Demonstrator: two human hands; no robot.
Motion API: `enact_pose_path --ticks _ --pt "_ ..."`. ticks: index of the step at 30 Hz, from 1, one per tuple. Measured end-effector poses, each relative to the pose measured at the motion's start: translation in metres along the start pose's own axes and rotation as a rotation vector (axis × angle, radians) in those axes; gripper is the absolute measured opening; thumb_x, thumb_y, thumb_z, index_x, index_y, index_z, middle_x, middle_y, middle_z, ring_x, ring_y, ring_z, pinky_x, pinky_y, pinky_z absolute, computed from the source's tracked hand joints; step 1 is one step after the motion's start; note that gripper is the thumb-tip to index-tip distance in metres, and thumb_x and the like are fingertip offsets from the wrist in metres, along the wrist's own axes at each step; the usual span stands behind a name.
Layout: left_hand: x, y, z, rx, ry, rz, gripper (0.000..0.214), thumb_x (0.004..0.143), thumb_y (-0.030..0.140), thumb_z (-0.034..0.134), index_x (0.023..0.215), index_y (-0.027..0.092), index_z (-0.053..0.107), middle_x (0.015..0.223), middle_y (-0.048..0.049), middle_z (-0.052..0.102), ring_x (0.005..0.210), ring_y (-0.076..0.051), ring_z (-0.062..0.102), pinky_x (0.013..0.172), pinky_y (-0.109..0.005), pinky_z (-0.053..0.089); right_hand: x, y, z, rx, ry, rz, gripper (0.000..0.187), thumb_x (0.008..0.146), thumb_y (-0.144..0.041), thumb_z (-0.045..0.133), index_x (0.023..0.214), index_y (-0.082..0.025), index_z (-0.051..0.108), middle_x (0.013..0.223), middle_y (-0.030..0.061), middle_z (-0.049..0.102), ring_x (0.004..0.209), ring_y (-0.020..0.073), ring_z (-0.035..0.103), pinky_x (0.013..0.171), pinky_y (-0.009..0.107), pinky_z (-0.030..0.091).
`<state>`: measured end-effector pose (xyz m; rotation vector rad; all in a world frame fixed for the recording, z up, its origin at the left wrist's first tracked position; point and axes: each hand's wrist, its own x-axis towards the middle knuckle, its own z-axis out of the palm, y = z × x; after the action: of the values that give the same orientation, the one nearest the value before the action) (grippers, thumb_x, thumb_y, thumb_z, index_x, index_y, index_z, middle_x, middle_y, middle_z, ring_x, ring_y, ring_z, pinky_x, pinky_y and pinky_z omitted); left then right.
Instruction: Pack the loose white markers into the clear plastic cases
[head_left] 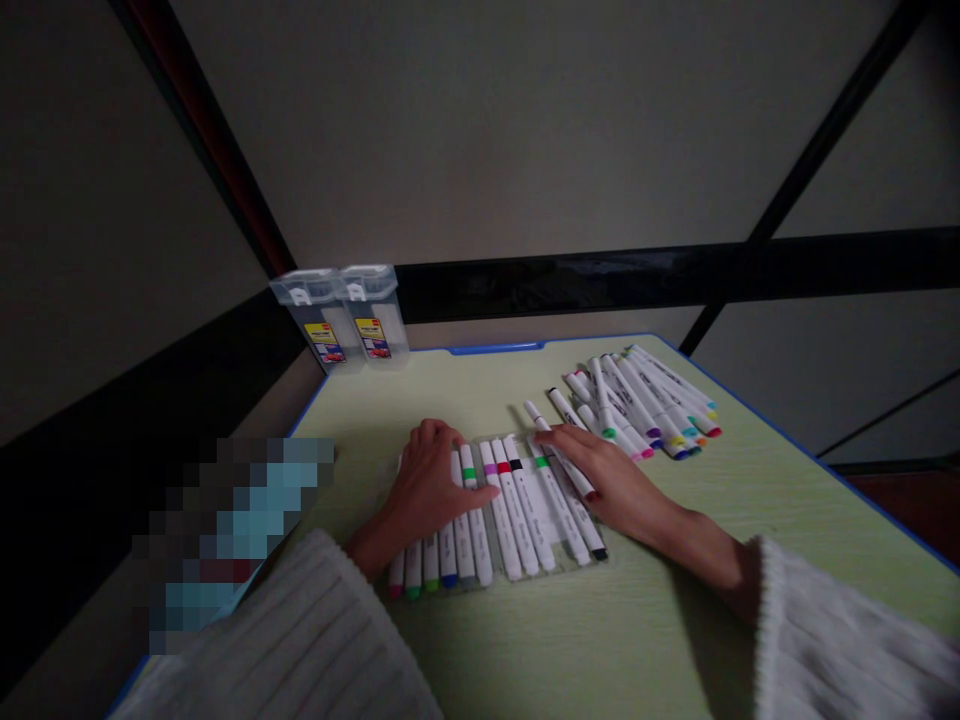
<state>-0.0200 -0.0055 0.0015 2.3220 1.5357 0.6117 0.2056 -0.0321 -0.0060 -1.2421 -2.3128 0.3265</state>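
Fingers of the right hand [615, 475] grip a white marker [574, 469] slantwise over the clear tray's [553, 528] right end; the left hand's [431, 475], loosely spread, cover its left-side markers [478, 540], probably steadying them. Loose markers [637, 400] lie beyond its right end.

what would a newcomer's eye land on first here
Probably the left hand spread over a row of white markers at the table's middle, with the right hand holding another white marker above the row's right end. Next, the loose marker heap at far right, then two clear lidded boxes at the far left corner.
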Motion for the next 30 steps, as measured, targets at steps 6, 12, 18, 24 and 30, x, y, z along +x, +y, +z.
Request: enact_pose_path --ticks 6,12,18,24,30 --pt "0.001 0.0 0.0 -0.007 0.026 0.026 0.042 0.054 0.035 0.067 0.084 0.018 0.043 0.093 -0.0043 0.042 0.091 -0.023 0.041 0.081 -0.041 0.038 0.0 0.001 0.0 0.005 -0.007 0.011 0.073 0.045 0.006 0.039 0.114 -0.019 0.043 0.112 0.0088 0.051 0.106 0.0237 0.047 0.083 0.038 0.041" --pt "-0.003 -0.001 0.001 -0.106 0.057 0.018 0.039 0.061 0.031 0.064 0.091 0.019 0.043 0.095 -0.0042 0.046 0.093 -0.022 0.043 0.083 -0.039 0.038 0.0 0.0 0.0 -0.009 -0.021 0.024 0.073 0.044 0.007 0.038 0.113 -0.018 0.044 0.112 0.0092 0.052 0.108 0.0235 0.046 0.084 0.038 0.041" --pt "-0.003 -0.001 -0.001 -0.22 0.104 -0.014 0.028 0.066 0.028 0.061 0.089 0.019 0.047 0.089 -0.0023 0.051 0.086 -0.018 0.05 0.078 -0.035 0.042 0.0 -0.001 -0.001 0.002 -0.031 0.031 0.072 0.046 0.007 0.04 0.113 -0.019 0.044 0.113 0.0085 0.051 0.107 0.0231 0.046 0.084 0.038 0.041" --pt "0.003 0.001 -0.002 -0.65 0.023 -0.123 0.021 0.068 0.024 0.058 0.085 0.019 0.046 0.068 0.0036 0.055 0.059 -0.011 0.055 0.055 -0.023 0.045 0.0 0.001 0.0 -0.02 -0.028 0.014 0.073 0.045 0.008 0.038 0.114 -0.018 0.043 0.113 0.009 0.051 0.109 0.0224 0.045 0.086 0.038 0.04" --pt "0.007 0.014 -0.018 -0.861 0.143 -0.244 0.028 0.058 0.026 0.067 0.075 0.016 0.049 0.074 0.0026 0.059 0.051 -0.008 0.055 0.046 -0.02 0.045 0.001 0.0 -0.001 -0.048 -0.048 0.011 0.073 0.046 0.008 0.039 0.115 -0.016 0.042 0.113 0.0099 0.05 0.109 0.0222 0.045 0.086 0.036 0.04"
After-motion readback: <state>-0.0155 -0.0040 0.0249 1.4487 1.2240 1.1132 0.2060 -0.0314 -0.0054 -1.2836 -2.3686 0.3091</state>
